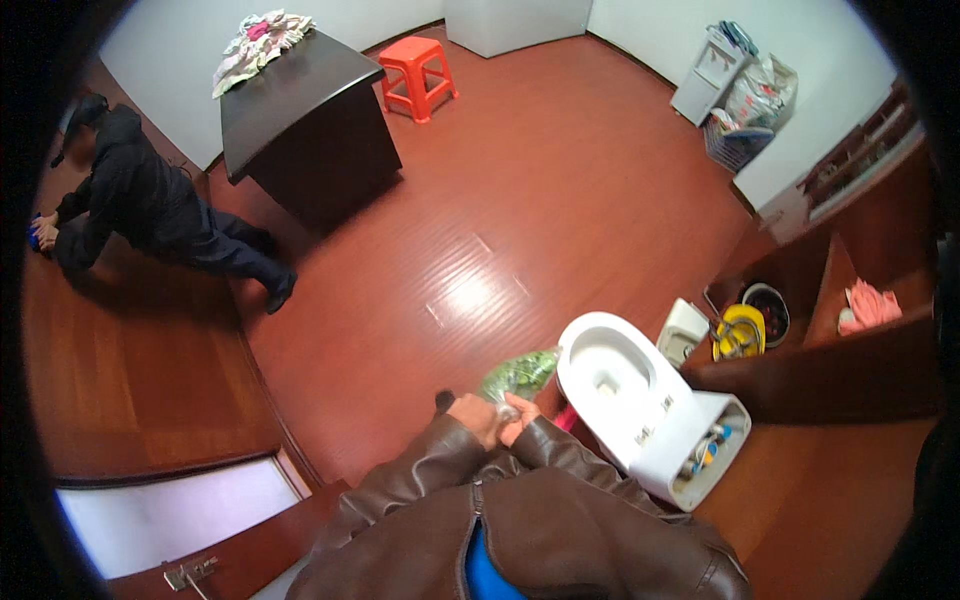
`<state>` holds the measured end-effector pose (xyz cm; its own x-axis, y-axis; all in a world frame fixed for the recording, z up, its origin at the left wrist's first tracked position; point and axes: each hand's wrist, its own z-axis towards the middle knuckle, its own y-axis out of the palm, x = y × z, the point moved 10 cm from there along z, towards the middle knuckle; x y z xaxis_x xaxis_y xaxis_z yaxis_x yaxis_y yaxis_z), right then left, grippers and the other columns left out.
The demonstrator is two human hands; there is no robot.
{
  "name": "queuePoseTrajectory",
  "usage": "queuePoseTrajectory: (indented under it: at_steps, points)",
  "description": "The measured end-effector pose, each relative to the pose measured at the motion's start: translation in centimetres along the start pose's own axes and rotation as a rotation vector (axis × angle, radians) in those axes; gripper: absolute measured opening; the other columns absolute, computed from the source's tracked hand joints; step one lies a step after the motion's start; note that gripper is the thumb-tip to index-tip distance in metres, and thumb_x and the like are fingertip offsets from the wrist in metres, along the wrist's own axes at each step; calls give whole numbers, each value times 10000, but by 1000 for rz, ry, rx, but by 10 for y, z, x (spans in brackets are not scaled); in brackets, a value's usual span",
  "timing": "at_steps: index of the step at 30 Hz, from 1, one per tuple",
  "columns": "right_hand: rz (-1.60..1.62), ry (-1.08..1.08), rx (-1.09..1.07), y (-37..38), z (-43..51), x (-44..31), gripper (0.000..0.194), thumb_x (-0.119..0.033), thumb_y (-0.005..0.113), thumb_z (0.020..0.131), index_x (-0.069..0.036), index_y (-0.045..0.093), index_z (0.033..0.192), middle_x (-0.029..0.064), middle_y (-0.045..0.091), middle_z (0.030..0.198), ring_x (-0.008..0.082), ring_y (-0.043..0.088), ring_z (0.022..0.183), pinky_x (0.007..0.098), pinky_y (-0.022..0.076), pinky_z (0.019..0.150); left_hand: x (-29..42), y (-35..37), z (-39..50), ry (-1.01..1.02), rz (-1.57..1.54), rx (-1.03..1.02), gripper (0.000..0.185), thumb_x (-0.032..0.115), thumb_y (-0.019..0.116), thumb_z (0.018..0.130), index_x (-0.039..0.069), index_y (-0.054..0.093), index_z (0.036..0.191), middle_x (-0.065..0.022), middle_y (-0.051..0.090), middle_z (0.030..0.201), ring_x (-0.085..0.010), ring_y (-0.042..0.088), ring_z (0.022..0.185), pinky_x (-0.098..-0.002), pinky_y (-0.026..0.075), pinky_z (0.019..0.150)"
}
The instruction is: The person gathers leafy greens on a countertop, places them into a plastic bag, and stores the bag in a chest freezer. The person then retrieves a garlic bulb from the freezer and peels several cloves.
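A clear plastic bag of green leafy vegetables (521, 373) is in front of my body, low in the middle of the view. My left hand (474, 418) and my right hand (519, 420) are close together at its gathered neck, both gripping the plastic. Just right of the bag stands a white toilet (600, 382) with its tank uncovered, showing blue and yellow parts inside. A pink thing (566, 418) shows partly between my right sleeve and the toilet.
A white tank lid (681, 332) leans near a yellow helmet-like object (739, 332) and a dark bucket (772, 315). A person in dark clothes (154, 187) leans at the left wall. Farther off are a dark desk (300, 94) with cloths, a red plastic stool (416, 67) and a filled basket (735, 142).
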<state>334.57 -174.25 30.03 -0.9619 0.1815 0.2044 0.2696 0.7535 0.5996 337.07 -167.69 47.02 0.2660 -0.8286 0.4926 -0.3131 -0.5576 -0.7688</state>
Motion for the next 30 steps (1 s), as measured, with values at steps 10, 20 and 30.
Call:
queuePoseTrajectory:
  at_steps: [10,20,30]
  points:
    - [12,-194,-48,135,66,-162,508,-281,568,878,43,430,1245,225,522,1212,334,503,1152,484,383,1033,-77,-112,171,342,-243,347,187,194,593,812,39,595,707,-151,599,705,-357,592,709,-431,491,653]
    - [146,-259,-65,262,133,-288,346,-262,576,891,23,520,1079,187,593,1040,324,575,983,464,467,903,-122,-208,317,610,-148,156,180,191,541,852,30,619,867,-126,619,859,-310,592,858,-388,469,800]
    - [-101,60,-8,439,215,-475,285,-330,565,883,-45,564,864,91,586,689,191,523,480,276,421,366,-208,-344,534,129,-315,184,198,198,564,860,13,624,898,-167,631,866,-350,593,852,-426,480,777]
